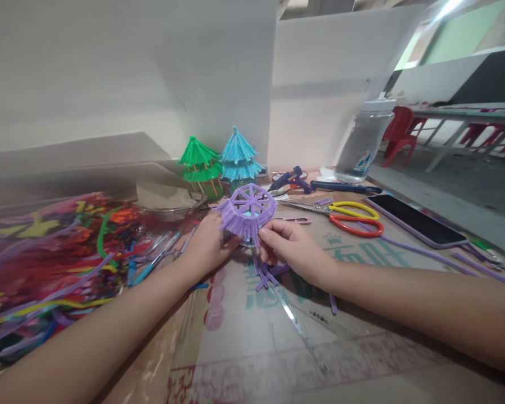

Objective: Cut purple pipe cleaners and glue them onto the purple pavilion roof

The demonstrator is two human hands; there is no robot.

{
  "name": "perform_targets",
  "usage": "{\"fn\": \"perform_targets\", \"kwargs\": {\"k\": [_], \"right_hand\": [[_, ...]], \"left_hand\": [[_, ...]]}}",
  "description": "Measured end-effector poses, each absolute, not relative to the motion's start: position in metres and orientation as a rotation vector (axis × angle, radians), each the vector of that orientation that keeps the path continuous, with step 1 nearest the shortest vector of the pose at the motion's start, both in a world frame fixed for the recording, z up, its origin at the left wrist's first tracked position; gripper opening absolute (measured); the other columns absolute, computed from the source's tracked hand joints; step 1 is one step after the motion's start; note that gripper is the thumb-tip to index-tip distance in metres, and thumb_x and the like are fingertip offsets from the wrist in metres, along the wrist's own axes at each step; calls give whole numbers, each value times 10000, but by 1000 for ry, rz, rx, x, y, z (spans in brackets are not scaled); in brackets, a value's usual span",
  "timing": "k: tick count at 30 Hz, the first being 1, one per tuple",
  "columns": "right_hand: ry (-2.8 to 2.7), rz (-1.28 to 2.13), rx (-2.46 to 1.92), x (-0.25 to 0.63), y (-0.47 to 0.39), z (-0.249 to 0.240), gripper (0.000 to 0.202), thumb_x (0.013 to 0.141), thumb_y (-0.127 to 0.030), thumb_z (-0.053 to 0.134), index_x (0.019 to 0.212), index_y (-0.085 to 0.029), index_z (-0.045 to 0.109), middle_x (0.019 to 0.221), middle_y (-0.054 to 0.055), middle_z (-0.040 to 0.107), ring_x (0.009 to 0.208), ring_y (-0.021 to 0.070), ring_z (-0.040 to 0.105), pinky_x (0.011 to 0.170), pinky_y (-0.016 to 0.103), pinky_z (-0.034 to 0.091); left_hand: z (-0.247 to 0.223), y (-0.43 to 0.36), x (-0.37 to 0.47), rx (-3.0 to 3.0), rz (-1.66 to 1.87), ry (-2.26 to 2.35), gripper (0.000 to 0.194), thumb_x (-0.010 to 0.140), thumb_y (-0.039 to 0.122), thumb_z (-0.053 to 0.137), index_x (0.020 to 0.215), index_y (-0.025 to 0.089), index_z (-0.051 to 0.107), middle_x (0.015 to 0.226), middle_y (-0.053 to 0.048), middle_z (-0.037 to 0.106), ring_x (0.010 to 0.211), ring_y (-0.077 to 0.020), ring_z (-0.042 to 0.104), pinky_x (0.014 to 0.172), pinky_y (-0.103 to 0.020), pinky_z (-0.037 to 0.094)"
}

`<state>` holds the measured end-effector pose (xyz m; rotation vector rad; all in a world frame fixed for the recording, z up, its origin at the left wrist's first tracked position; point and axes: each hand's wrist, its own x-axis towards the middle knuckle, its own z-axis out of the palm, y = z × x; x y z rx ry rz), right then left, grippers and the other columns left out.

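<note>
A purple pipe-cleaner roof frame (244, 225), with a spoked ring on top and short strips hanging around its side, is held up over the cardboard. My left hand (208, 241) is closed on its left side, the fingertips partly hidden behind it. At the lower right edge, my right hand (292, 246) pinches a short purple pipe-cleaner piece (255, 238) against the frame. Several cut purple pieces (267, 276) lie below, beside a metal ruler (294, 320). Behind the frame stand a green model pavilion (200, 163) and a blue one (239, 154).
Scissors (356, 219) with yellow and red handles, a phone (416, 219), a blue glue gun (292, 179) and a dark cutter (345, 187) lie to the right. A clear bottle (364, 143) stands at the back. Coloured pipe cleaners (46, 258) heap up at left.
</note>
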<state>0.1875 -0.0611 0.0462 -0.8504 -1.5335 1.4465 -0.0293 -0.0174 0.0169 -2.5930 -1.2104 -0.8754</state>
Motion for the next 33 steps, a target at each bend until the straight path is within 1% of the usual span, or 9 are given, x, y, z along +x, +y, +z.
{"fn": "perform_targets", "kwargs": {"k": [9,13,15,17,20,22,24,28,33], "right_hand": [[-1500,1527,-865,186,-61,46,387,815,-533,688,694,-191,554,560,-28,610,487,81,522,516,223,443],[-1566,1493,-869,189,-58,45,422,851,-581,625,701,-195,545,575,-16,617,491,90,523,511,231,436],[-1666,1365,-893,194,-56,46,437,903,-566,552,662,-202,521,553,-18,575,493,99,504,509,243,418],[-1777,1086,-906,202,-54,51,392,933,-492,528,665,-206,530,583,-12,560,541,115,503,535,258,410],[-1964,551,-821,215,-50,60,179,926,-352,556,901,-210,663,752,21,640,656,146,534,614,285,421],[-2145,291,-708,222,-46,64,252,932,-292,531,1119,-230,688,824,39,676,678,160,540,649,306,421],[-2298,128,-624,226,-44,66,353,944,-252,484,1245,-251,669,796,39,674,664,170,529,652,315,409],[-2398,-42,-601,226,-41,63,432,949,-224,460,1346,-259,629,717,32,638,650,183,503,632,311,377],[-2409,-102,-605,223,-43,61,433,970,-228,437,1370,-224,605,740,40,659,647,177,508,631,307,378]], "left_hand": [[18,-19,-29,-2579,-859,-1206,341,881,268,597,1206,168,631,1263,-160,646,1251,-345,563,1053,-542,470],[17,-19,-30,-2577,-845,-1219,327,898,291,587,1198,168,626,1261,-158,650,1242,-341,572,1047,-524,477],[17,-19,-30,-2578,-846,-1240,323,912,313,568,1193,164,627,1255,-160,655,1229,-343,582,1036,-518,486],[17,-18,-30,-2585,-861,-1273,345,925,342,551,1208,158,622,1265,-161,655,1231,-342,585,1038,-510,488],[18,-18,-29,-2611,-903,-1314,395,935,376,544,1257,155,599,1294,-148,649,1252,-325,578,1063,-485,478],[19,-18,-28,-2621,-913,-1330,414,937,393,541,1266,149,597,1290,-146,653,1245,-323,585,1061,-478,481],[20,-18,-28,-2630,-901,-1334,415,940,404,533,1249,138,609,1268,-156,663,1221,-331,598,1044,-486,489],[22,-20,-28,-2655,-884,-1288,389,944,379,531,1244,146,617,1256,-150,669,1206,-325,607,1027,-486,498],[21,-20,-29,-2632,-895,-1212,398,955,394,512,1236,131,611,1257,-161,663,1216,-325,598,1040,-481,486]]}}
